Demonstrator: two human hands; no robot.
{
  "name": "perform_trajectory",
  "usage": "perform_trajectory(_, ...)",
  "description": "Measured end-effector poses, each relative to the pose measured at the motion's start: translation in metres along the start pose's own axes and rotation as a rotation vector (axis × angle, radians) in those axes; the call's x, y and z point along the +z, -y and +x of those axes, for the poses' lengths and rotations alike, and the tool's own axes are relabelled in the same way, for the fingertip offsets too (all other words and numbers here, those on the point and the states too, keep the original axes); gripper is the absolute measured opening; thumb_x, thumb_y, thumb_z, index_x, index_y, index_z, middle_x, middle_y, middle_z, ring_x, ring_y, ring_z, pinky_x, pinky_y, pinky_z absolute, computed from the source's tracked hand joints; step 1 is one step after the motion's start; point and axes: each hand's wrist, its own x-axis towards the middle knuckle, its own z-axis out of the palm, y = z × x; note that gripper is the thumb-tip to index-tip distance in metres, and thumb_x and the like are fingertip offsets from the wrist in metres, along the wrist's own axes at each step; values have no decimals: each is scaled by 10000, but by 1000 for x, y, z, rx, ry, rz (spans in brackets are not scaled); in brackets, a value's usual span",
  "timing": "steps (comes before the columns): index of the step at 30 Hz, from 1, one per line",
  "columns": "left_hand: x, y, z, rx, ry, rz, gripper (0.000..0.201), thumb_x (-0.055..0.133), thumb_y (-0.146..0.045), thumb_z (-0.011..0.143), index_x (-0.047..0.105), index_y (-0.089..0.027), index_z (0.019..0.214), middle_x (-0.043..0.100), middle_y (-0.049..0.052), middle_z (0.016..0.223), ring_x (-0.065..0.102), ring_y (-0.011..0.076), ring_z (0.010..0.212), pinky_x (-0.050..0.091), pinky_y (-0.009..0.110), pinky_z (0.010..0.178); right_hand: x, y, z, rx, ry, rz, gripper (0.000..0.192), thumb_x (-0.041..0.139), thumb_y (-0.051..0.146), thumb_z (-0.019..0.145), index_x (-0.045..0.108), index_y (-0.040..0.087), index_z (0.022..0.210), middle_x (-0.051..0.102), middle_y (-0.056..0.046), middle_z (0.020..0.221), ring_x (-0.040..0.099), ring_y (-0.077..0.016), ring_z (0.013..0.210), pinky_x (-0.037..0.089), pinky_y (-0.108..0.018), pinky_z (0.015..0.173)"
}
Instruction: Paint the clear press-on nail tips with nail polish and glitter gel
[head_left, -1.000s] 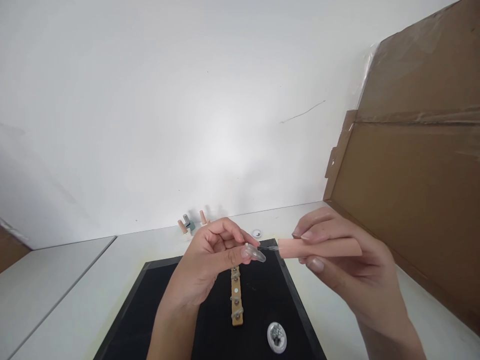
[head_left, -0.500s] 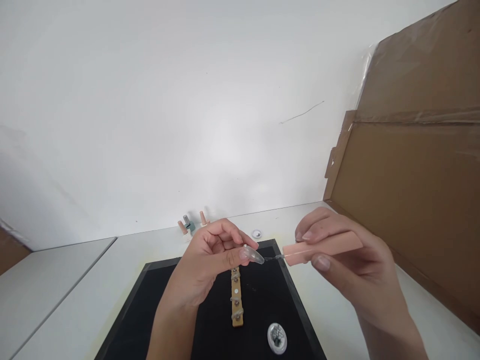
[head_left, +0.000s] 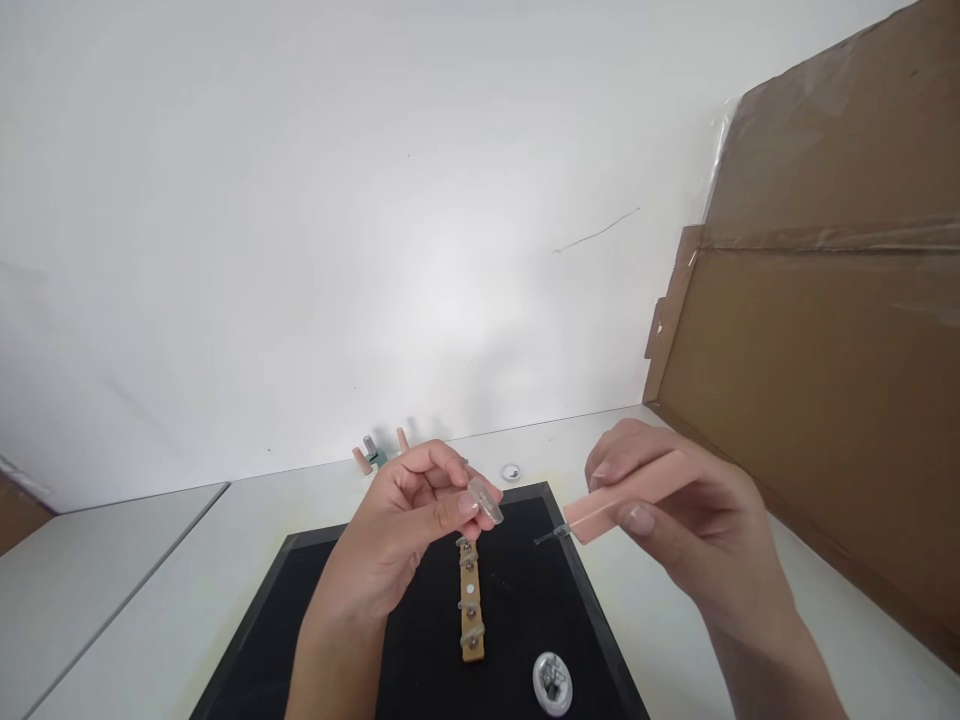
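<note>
1. Peach is colouring the single brush cap [head_left: 630,497] you are gripping; its one brush [head_left: 553,534] is sticking out at the end. One clear nail tip [head_left: 486,503] is resting in your other hand.
2. Beneath, one black mat [head_left: 525,580] is carrying one tan strip [head_left: 466,597]; four clear pieces [head_left: 472,636] and one white dot are showing along it.
3. Two round discs are lying in the scene: a larger disc [head_left: 553,683] on the near right of the mat, a smaller disc [head_left: 511,472] on the white table [head_left: 630,560] beyond its far edge.
4. Three caps are standing out at the far left, two peach caps [head_left: 362,461] and one grey cap [head_left: 370,447].
5. Your nail tip is slanting, its long axis running from far left to near right. Your brush cap is sloping from far right to near left, the brush pointing left and staying apart from the nail tip.
6. Your left hand [head_left: 409,515] is pinching the nail tip between thumb and fingers, above the strip's far end.
7. Your right hand [head_left: 697,510] is closing thumb and fingers around the brush cap, at the mat's right.
</note>
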Motion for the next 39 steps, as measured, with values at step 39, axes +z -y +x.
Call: perform_trajectory(39, -34, 172, -28, -411, -577, 225, 239, 600, -269, 934, 610, -142, 1136, 657, 74, 1096, 667, 195, 883, 582, 372, 740, -62, 13, 3, 403, 344, -515, 225, 545, 322, 902, 485, 229, 706, 599, 51, 688, 512, -131, 609, 342, -251, 554)
